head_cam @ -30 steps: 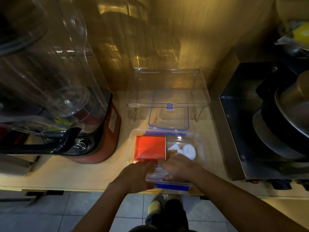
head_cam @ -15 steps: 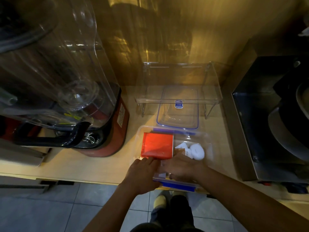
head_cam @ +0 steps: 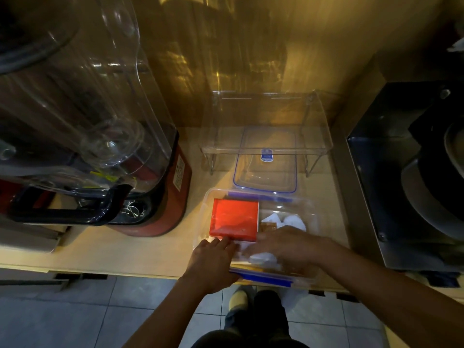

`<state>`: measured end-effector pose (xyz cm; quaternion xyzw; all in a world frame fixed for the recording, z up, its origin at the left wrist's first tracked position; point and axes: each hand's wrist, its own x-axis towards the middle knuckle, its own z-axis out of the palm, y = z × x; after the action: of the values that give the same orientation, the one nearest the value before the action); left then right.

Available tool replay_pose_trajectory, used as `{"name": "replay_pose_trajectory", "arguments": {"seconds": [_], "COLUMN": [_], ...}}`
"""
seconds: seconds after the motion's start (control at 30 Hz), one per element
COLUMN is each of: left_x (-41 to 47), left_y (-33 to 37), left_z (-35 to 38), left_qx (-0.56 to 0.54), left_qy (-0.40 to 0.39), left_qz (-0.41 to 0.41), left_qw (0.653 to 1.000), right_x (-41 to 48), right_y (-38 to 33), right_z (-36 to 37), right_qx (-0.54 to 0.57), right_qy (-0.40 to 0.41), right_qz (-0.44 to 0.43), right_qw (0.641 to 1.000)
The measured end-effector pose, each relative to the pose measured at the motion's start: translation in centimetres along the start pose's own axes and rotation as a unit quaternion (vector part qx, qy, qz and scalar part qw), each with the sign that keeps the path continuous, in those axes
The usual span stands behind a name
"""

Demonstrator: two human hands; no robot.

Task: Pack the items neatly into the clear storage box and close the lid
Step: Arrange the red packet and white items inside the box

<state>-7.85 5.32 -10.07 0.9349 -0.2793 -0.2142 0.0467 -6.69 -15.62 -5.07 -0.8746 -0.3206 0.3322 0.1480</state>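
Observation:
The clear storage box (head_cam: 317, 223) with blue clips sits at the counter's front edge. Inside it, a red flat box (head_cam: 234, 219) lies on the left, and white packets (head_cam: 292, 220) with a small brown sachet (head_cam: 268, 226) on the right. My left hand (head_cam: 213, 263) rests on the box's near left rim, its fingertips touching the red box's front edge. My right hand (head_cam: 286, 244) reaches into the near part of the box, fingers spread over white items (head_cam: 262, 257); what it grips is hidden. The clear lid (head_cam: 266, 175) with a blue seal lies flat behind the box.
A clear acrylic riser shelf (head_cam: 266, 149) stands over the lid at the back. A red blender (head_cam: 160, 197) with a tall clear jar fills the left. A dark metal appliance (head_cam: 401, 187) with pans stands at the right. Tiled floor and my shoes show below.
My left hand slid from inside the box's near end to its left rim beside the red box. My right hand stayed over the near items. The view shifted left.

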Motion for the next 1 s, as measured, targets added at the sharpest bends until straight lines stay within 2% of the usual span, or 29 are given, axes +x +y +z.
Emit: {"name": "replay_pose_trajectory", "arguments": {"seconds": [0.07, 0.13, 0.27, 0.4, 0.47, 0.57, 0.63, 0.77, 0.87, 0.93, 1.0], "left_x": [0.1, 0.2, 0.6, 1.2, 1.5, 1.8, 1.9, 1.9, 1.9, 1.9, 2.1], "left_y": [0.0, 0.0, 0.8, 1.6, 1.9, 2.3, 2.6, 3.0, 3.1, 3.2, 3.4], "left_z": [0.1, 0.0, -0.5, -0.3, -0.1, 0.0, 0.0, -0.1, -0.1, -0.1, -0.1], "left_qx": [0.005, -0.007, -0.078, -0.061, -0.048, -0.037, -0.037, -0.036, -0.034, -0.036, -0.026], "left_qy": [-0.009, -0.011, 0.006, -0.005, -0.004, -0.011, -0.021, -0.021, -0.019, -0.037, -0.053], "left_qz": [0.003, 0.020, 0.102, 0.122, 0.104, 0.084, 0.072, 0.060, 0.070, 0.069, 0.056], "left_qw": [1.000, 1.000, 0.992, 0.991, 0.993, 0.996, 0.996, 0.997, 0.997, 0.996, 0.997], "right_x": [-1.3, -2.0, -2.0, -1.2, -0.9, -1.1, -1.0, 0.0, 0.1, -0.1, -0.2], "right_y": [1.2, 2.1, 3.4, 3.3, 2.8, 2.0, 1.6, 1.2, 1.4, 1.9, 2.2], "right_z": [-0.5, -1.0, -0.9, -0.2, 0.4, 1.8, 3.1, 3.9, 4.0, 4.4, 4.4], "right_qx": [-0.025, -0.041, -0.125, -0.072, -0.033, 0.008, 0.027, 0.124, 0.235, 0.261, 0.238], "right_qy": [0.019, 0.087, 0.156, 0.203, 0.166, 0.030, -0.004, 0.017, 0.047, 0.054, 0.042], "right_qz": [0.029, 0.070, 0.146, 0.214, 0.230, 0.248, 0.244, 0.238, 0.193, 0.208, 0.259], "right_qw": [0.999, 0.993, 0.969, 0.953, 0.958, 0.968, 0.969, 0.963, 0.951, 0.941, 0.935]}}
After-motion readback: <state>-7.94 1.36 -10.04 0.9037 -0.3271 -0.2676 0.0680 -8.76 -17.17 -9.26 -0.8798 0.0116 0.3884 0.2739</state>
